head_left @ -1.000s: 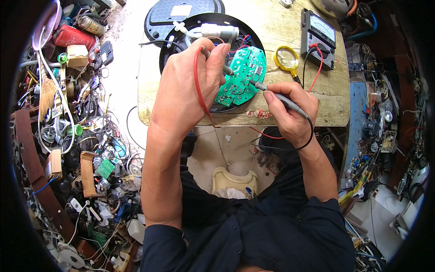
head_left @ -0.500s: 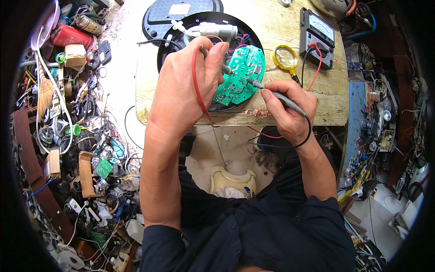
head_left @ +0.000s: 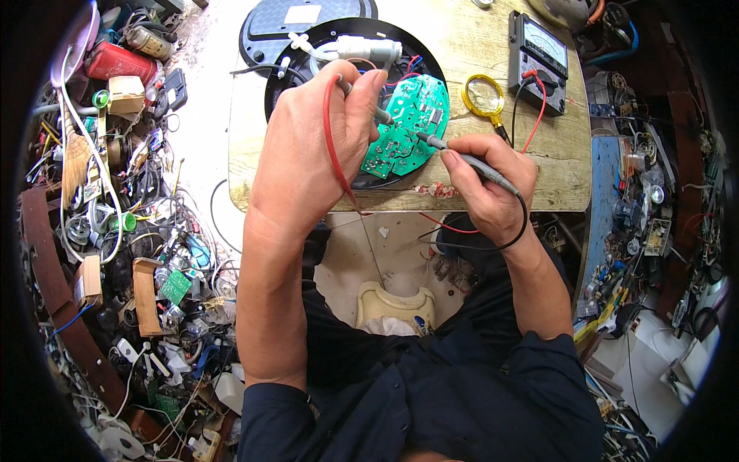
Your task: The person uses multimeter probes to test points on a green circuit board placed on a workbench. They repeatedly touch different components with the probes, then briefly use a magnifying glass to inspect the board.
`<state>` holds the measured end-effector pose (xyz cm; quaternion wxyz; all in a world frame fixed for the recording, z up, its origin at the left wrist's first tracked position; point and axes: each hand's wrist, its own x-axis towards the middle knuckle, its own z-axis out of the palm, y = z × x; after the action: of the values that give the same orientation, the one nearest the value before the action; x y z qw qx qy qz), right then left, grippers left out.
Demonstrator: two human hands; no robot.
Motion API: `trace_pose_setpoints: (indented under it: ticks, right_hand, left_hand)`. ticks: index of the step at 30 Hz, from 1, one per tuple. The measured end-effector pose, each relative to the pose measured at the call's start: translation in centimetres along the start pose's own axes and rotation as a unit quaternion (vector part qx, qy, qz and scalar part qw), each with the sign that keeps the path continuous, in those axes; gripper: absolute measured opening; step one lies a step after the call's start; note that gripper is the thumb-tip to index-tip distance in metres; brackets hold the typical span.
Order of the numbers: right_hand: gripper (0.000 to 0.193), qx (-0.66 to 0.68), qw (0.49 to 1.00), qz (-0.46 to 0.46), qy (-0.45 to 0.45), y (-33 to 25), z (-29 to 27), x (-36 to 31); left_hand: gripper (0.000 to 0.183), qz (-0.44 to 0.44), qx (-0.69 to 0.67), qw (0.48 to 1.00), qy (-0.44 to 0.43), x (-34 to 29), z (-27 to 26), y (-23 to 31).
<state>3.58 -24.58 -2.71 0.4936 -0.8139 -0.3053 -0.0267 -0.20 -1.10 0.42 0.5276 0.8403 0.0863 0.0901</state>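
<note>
A green circuit board [head_left: 412, 123] lies in a round black housing [head_left: 300, 65] on a small wooden table [head_left: 477, 54]. My left hand [head_left: 312, 146] is closed on a grey test probe with a red lead [head_left: 332, 131]; its tip touches the board's left part. My right hand [head_left: 481, 185] grips a grey probe with a black lead [head_left: 469, 162], its tip resting on the board's right side. Both leads run to a black analogue meter [head_left: 537, 50] at the table's far right.
A yellow magnifying glass [head_left: 483, 96] lies beside the meter. A white pump-like part [head_left: 362, 50] sits at the housing's top. Heaps of cables, boxes and electronic scrap [head_left: 123, 215] cover the floor at left; more parts crowd a blue shelf [head_left: 616, 208] at right.
Both hands stay on the board; the probe tips have shifted only slightly across it.
</note>
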Motion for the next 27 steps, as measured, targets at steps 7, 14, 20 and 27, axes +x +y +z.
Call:
trace_pose_setpoints:
  ticks: [7,14,20,27]
  right_hand:
    - [0.013,0.005,1.000,0.009,-0.005,-0.28,-0.02,0.01]
    - [0.014,0.004,1.000,0.006,0.003,-0.10,0.04,-0.03]
    - [0.012,0.013,1.000,-0.014,0.007,0.30,0.25,0.06]
    - [0.011,0.040,0.999,0.034,0.008,-0.54,-0.24,0.14]
  left_hand:
    - [0.042,-0.002,0.004,1.000,-0.001,-0.03,-0.08,0.13]
    - [0.042,-0.008,0.009,1.000,-0.006,-0.06,-0.09,0.13]
    - [0.034,-0.023,0.002,1.000,-0.004,0.02,-0.18,0.71]
    - [0.039,-0.017,-0.002,1.000,-0.007,0.00,-0.07,0.34]
